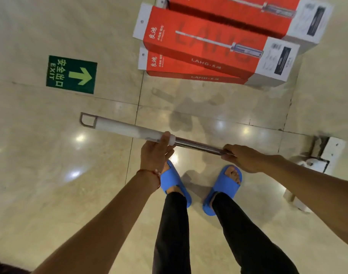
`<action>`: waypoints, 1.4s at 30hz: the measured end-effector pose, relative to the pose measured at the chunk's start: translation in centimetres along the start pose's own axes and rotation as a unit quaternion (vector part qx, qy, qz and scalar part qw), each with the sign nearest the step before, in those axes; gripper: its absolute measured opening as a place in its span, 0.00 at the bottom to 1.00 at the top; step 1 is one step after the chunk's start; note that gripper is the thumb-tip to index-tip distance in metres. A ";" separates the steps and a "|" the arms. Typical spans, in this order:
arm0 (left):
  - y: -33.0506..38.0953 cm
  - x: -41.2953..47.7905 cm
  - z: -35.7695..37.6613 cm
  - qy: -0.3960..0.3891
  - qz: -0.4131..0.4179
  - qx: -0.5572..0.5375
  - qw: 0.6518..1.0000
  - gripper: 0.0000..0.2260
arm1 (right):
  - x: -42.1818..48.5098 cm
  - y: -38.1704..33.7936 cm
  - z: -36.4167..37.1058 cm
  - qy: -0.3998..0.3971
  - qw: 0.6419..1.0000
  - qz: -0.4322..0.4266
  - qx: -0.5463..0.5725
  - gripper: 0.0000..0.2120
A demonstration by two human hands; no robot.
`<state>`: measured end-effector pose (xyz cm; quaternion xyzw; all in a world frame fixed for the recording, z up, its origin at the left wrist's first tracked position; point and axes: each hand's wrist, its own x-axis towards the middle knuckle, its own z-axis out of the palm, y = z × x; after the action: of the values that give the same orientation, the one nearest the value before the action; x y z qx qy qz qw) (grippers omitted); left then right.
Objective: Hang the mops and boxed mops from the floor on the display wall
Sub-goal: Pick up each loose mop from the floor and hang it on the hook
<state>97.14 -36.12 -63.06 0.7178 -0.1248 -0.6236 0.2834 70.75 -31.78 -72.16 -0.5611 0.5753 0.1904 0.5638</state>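
Polished beige stone floor [50, 175] fills the view, with dark grout lines and ceiling lights reflected in it. A green exit sign [71, 74] with a pale arrow is stuck flat on the floor at far left.

Item under handling: one mop handle [127, 129], held roughly level above the floor and running from left to right across the middle of the scene. Its left end carries a grey hanging loop [87, 120], followed by a white sleeve, then a bare chrome tube. The mop head is not visible.

Hands: well apart, both clamped on the handle. The left hand [156, 150] grips where the white sleeve meets the chrome, thumb over the top. The right hand [242, 158] grips the chrome tube further right, and the tube is hidden beyond it. A red cord bracelet [149, 173] sits on the left wrist.

Stock on the floor: three red boxed mops [204, 46] lie at far right, overlapping one another, white ends to the right.

Below the handle, near: two feet in blue slippers [222, 189] and black trousers. A white fitting [327, 153] stands at the right edge; its nature cannot be determined.
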 end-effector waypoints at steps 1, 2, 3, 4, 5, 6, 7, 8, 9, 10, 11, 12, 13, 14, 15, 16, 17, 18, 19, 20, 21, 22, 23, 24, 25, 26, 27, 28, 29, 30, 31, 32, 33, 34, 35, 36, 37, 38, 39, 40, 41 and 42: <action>0.5 -0.8 0.7 -0.004 0.010 0.002 1.000 0.03 | -0.9 0.0 -0.5 0.007 1.000 0.005 0.011 0.07; 1.0 -1.7 1.4 -0.009 0.021 0.002 1.000 0.03 | -2.0 -0.1 -1.2 0.010 1.000 0.005 0.019 0.07; 1.6 -2.6 2.1 -0.017 0.033 0.002 0.999 0.03 | -3.0 -0.2 -1.8 0.011 1.000 0.001 0.020 0.07; 2.3 -3.6 2.9 -0.030 0.046 0.001 0.998 0.03 | -4.2 -0.2 -2.5 0.014 1.000 0.000 0.024 0.06; 3.2 -4.6 3.6 -0.046 0.060 0.004 0.997 0.03 | -5.5 -0.2 -3.3 0.020 0.999 0.006 0.035 0.06; 4.2 -5.7 4.3 -0.063 0.074 0.005 0.995 0.04 | -6.7 -0.4 -4.1 0.025 0.998 0.022 0.050 0.07; 5.5 -6.8 5.0 -0.080 0.085 0.004 0.993 0.04 | -8.0 -0.5 -4.8 0.035 0.998 0.022 0.053 0.07; 7.0 -7.9 5.7 -0.101 0.094 0.002 0.990 0.03 | -9.2 -0.6 -5.4 0.051 0.995 0.031 0.081 0.08; 8.5 -9.1 6.7 -0.121 0.105 0.008 0.987 0.03 | -10.9 -1.1 -6.3 0.071 0.994 0.028 0.077 0.08; 10.1 -10.1 7.6 -0.137 0.118 0.015 0.983 0.04 | -12.4 -1.6 -6.9 0.113 0.987 0.025 0.108 0.09; 11.8 -11.2 8.6 -0.151 0.133 0.022 0.979 0.04 | -13.9 -1.8 -7.5 0.164 0.978 0.036 0.124 0.12; 13.4 -12.4 9.6 -0.166 0.151 0.030 0.974 0.04 | -15.5 -2.2 -8.3 0.178 0.971 0.054 0.149 0.14; 15.1 -13.7 10.7 -0.187 0.169 0.042 0.967 0.05 | -17.4 -2.7 -9.2 0.177 0.970 0.055 0.158 0.13; 16.5 -15.1 11.8 -0.210 0.186 0.054 0.958 0.05 | -19.8 -3.9 -10.5 0.173 0.970 0.065 0.155 0.11; 17.9 -16.6 13.0 -0.233 0.199 0.066 0.950 0.05 | -22.1 -4.8 -11.5 0.180 0.974 0.075 0.117 0.08; 19.2 -18.4 14.2 -0.253 0.206 0.073 0.942 0.06 | -24.6 -5.2 -12.2 0.187 0.976 0.084 0.079 0.05; 20.4 -20.2 15.5 -0.271 0.214 0.077 0.935 0.06 | -26.9 -5.2 -12.9 0.193 0.976 0.077 0.065 0.05; 21.5 -22.1 17.0 -0.288 0.225 0.081 0.927 0.06 | -28.6 -4.7 -13.4 0.205 0.972 0.075 0.082 0.05; 22.4 -24.0 18.5 -0.306 0.238 0.090 0.917 0.07 | -30.6 -4.6 -14.1 0.217 0.963 0.075 0.139 0.04; 23.1 -26.0 20.0 -0.323 0.253 0.102 0.906 0.07 | -32.4 -4.1 -14.5 0.229 0.955 0.049 0.182 0.05; 23.7 -28.2 21.5 -0.340 0.266 0.110 0.895 0.07 | -34.6 -4.0 -14.9 0.264 0.940 0.027 0.214 0.09; 24.1 -30.4 22.9 -0.358 0.276 0.114 0.885 0.06 | -36.8 -3.8 -15.2 0.303 0.925 0.039 0.226 0.13; 24.4 -32.5 24.2 -0.378 0.285 0.115 0.873 0.06 | -38.9 -3.3 -15.4 0.313 0.921 0.062 0.222 0.13; 24.6 -34.6 25.5 -0.401 0.293 0.120 0.860 0.05 | -40.9 -3.2 -15.5 0.292 0.912 0.080 0.277 0.11; 24.7 -36.7 26.6 -0.423 0.304 0.129 0.844 0.04 | -42.8 -3.2 -15.5 0.298 0.895 0.091 0.319 0.08; 24.8 -38.8 27.7 -0.444 0.315 0.140 0.827 0.03 | -44.8 -3.2 -15.7 0.323 0.884 0.096 0.325 0.07; 24.7 -41.0 28.7 -0.465 0.327 0.152 0.809 0.03 | -46.6 -2.9 -15.6 0.324 0.880 0.087 0.336 0.07; 24.6 -43.2 29.6 -0.486 0.337 0.164 0.790 0.02 | -48.7 -2.5 -15.5 0.337 0.873 0.077 0.345 0.09; 24.4 -45.3 30.5 -0.505 0.346 0.177 0.771 0.03 | -50.5 -1.8 -15.3 0.357 0.872 0.083 0.325 0.10; 24.2 -47.4 31.4 -0.521 0.355 0.186 0.753 0.03 | -52.0 -1.0 -15.2 0.372 0.873 0.083 0.303 0.10; 23.9 -49.3 32.3 -0.531 0.367 0.195 0.738 0.04 | -53.5 -0.4 -15.1 0.371 0.871 0.075 0.315 0.10; 23.5 -51.1 33.3 -0.538 0.381 0.205 0.724 0.04 | -54.9 0.2 -15.1 0.373 0.872 0.056 0.313 0.11; 23.1 -52.9 34.2 -0.541 0.399 0.217 0.707 0.06 | -56.3 0.8 -15.0 0.388 0.873 0.034 0.295 0.12; 22.6 -54.7 35.2 -0.545 0.418 0.229 0.690 0.09 | -57.8 1.4 -15.0 0.407 0.870 0.018 0.278 0.11; 22.2 -56.5 36.2 -0.545 0.434 0.241 0.675 0.11 | -59.3 2.0 -15.1 0.422 0.862 0.008 0.280 0.10; 21.9 -58.1 37.1 -0.546 0.450 0.250 0.661 0.11 | -60.4 2.8 -15.4 0.433 0.856 0.001 0.283 0.08; 21.6 -59.7 38.0 -0.548 0.461 0.254 0.650 0.11 | -61.5 3.6 -15.7 0.438 0.853 -0.002 0.284 0.06; 21.3 -61.2 38.9 -0.552 0.467 0.255 0.642 0.12 | -62.7 4.3 -16.1 0.444 0.850 -0.010 0.285 0.05; 21.0 -62.5 39.7 -0.555 0.470 0.256 0.636 0.14 | -63.7 5.1 -16.5 0.449 0.843 -0.017 0.298 0.04; 20.7 -63.7 40.6 -0.558 0.473 0.259 0.631 0.15 | -64.6 5.8 -16.8 0.455 0.835 -0.017 0.309 0.04; 20.5 -64.7 41.5 -0.559 0.482 0.263 0.621 0.14 | -65.3 6.4 -17.3 0.468 0.826 -0.016 0.313 0.05; 20.4 -65.7 42.3 -0.559 0.492 0.268 0.611 0.13 | -66.2 6.9 -17.7 0.478 0.820 -0.015 0.314 0.06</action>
<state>47.29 -28.28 -0.03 0.1042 -0.7553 -0.6092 0.2178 39.55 -16.29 -12.76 -0.3823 0.7929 -0.3012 0.3666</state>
